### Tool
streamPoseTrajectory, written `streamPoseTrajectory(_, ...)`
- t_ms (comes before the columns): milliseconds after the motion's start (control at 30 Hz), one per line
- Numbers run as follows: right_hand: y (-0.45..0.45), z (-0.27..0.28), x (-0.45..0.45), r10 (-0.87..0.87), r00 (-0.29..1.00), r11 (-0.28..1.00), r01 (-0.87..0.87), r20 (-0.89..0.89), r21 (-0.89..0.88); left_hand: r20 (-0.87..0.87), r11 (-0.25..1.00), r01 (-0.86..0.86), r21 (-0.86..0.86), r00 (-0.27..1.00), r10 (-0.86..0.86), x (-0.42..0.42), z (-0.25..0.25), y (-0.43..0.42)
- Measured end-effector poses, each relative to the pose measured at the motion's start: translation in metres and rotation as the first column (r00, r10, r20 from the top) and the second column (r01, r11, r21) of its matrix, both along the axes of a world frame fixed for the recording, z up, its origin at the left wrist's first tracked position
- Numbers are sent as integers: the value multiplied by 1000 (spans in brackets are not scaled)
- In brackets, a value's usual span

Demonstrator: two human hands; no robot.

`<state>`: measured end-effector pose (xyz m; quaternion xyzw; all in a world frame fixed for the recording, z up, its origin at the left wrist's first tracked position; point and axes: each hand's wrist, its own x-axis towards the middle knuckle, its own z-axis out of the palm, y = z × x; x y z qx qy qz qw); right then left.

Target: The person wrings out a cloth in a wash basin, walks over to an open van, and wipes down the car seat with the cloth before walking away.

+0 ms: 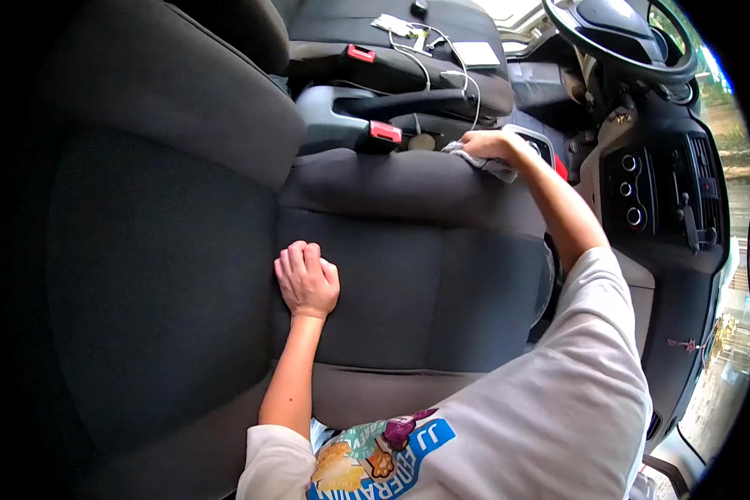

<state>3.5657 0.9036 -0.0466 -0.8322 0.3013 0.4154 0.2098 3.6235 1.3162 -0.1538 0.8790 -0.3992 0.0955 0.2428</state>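
Note:
My left hand is closed in a loose fist and rests on the dark fabric seat cushion, close to the backrest. Nothing shows in its fingers. Farther out, my right hand grips a grey cloth, which hangs over the inner edge of the seat beside the centre console. Part of the cloth is hidden under the fingers. Left of it, a red seat belt buckle stands between the seat and the handbrake.
Across the console, a white cable, a white flat box and a small black object lie on the other seat. A second red buckle is there. The steering wheel and dashboard bound the right side.

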Motion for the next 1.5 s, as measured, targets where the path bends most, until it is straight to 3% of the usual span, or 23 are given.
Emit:
streamPoseTrajectory(67,18,0,22,-4,999,996,0,38,93,2,1000,-1,-1,1000,1,3,-2,3)
streamPoseTrajectory(133,21,-45,53,44,977,989,-71,209,127,-1,1000,-2,-6,1000,2,-2,-3,0)
streamPoseTrajectory(167,34,-52,69,30,901,959,-147,434,240,3,1000,-2,-3,1000,2,0,-3,0)
streamPoseTrajectory(200,43,-55,85,52,901,941,-190,431,282,10,1000,1,4,1000,-1,1,-1,0)
streamPoseTrajectory(333,15,-35,14,-207,865,936,38,457,351,-1,1000,3,24,1000,-3,0,2,0)
streamPoseTrajectory(400,4,11,-36,-207,882,977,162,423,140,-15,1000,4,14,1000,-4,-2,2,-1)
streamPoseTrajectory(433,-13,17,-64,-171,897,984,139,407,108,-8,1000,8,11,1000,-8,-1,2,-1)
streamPoseTrajectory(467,-25,23,-87,-75,900,990,120,429,-79,1,1000,4,6,1000,-4,0,2,-1)
streamPoseTrajectory(500,-25,21,-105,-250,823,965,254,510,64,-8,1000,-3,5,1000,3,0,1,0)
streamPoseTrajectory(533,-17,17,-103,-260,831,962,266,492,59,-10,1000,-1,3,1000,1,0,0,1)
streamPoseTrajectory(600,26,13,-80,-87,842,916,277,533,-289,-17,1000,7,2,1000,-7,1,-2,1)
streamPoseTrajectory(733,100,6,-12,-42,728,909,313,684,-276,75,1000,-9,29,997,6,1,-1,-2)
streamPoseTrajectory(767,113,3,-4,47,688,928,238,724,-287,76,999,-2,33,997,-1,0,0,-2)
streamPoseTrajectory(867,129,-28,-55,343,336,843,301,877,-445,67,1000,3,28,998,-4,-1,3,-2)
streamPoseTrajectory(900,122,-30,-78,428,297,819,271,854,-505,49,1000,1,24,999,-3,-3,3,-2)
streamPoseTrajectory(967,112,-29,-130,504,368,740,284,782,-610,33,1000,13,18,999,-13,-2,4,-3)
streamPoseTrajectory(1000,103,-33,-158,476,382,735,321,792,-597,33,1000,3,28,999,-3,-1,5,-4)
streamPoseTrajectory(1067,92,-36,-195,432,560,609,396,707,-687,15,999,-13,37,1000,12,-4,5,-3)
streamPoseTrajectory(1133,97,-37,-179,387,572,513,519,723,-684,23,999,-19,27,1000,18,-2,5,-4)
streamPoseTrajectory(1267,179,-56,-50,436,386,603,546,813,-582,22,1000,-15,12,1000,14,-2,6,-4)
streamPoseTrajectory(1333,230,-76,14,466,401,530,587,789,-612,56,1000,-16,20,998,15,0,4,-5)
streamPoseTrajectory(1433,240,-71,19,513,281,653,485,811,-581,44,1000,-11,27,999,10,-2,5,-3)
streamPoseTrajectory(1500,209,-65,-28,579,253,736,246,775,-630,45,1000,-15,27,999,14,-4,6,-1)
